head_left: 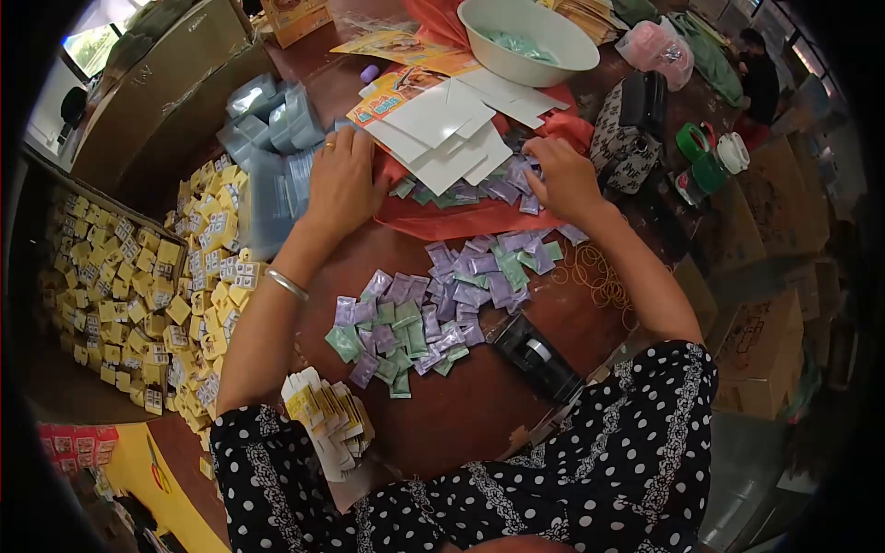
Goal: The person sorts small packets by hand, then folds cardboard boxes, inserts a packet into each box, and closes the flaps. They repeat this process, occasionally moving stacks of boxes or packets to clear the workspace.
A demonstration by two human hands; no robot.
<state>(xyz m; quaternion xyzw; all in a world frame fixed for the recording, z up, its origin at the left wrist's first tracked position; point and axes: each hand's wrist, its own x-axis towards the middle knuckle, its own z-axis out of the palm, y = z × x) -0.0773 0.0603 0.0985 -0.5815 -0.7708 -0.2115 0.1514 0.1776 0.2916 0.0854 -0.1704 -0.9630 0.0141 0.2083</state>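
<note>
Bent fingers of my left hand [345, 182] close at the left edge of a red plastic bag [433, 217], beside stacked clear plastic cases [269, 198]; its fingertips are partly hidden. At the bag's right side, my right hand [564, 181] curls its thumb and fingers around small purple sachets [522, 173]. White cards [438, 129] lie loosely stacked on the bag between both hands. Nearer my body, purple and green sachets [406, 323] are spread in a loose pile on the brown table [433, 442].
Small yellow boxes [207, 267] heap up at left. A white basin [530, 46] holds green sachets at the back. On the right are a patterned bag [627, 134], a green-lidded jar [705, 175] and rubber bands [599, 276]. A black device [535, 355] sits near my body.
</note>
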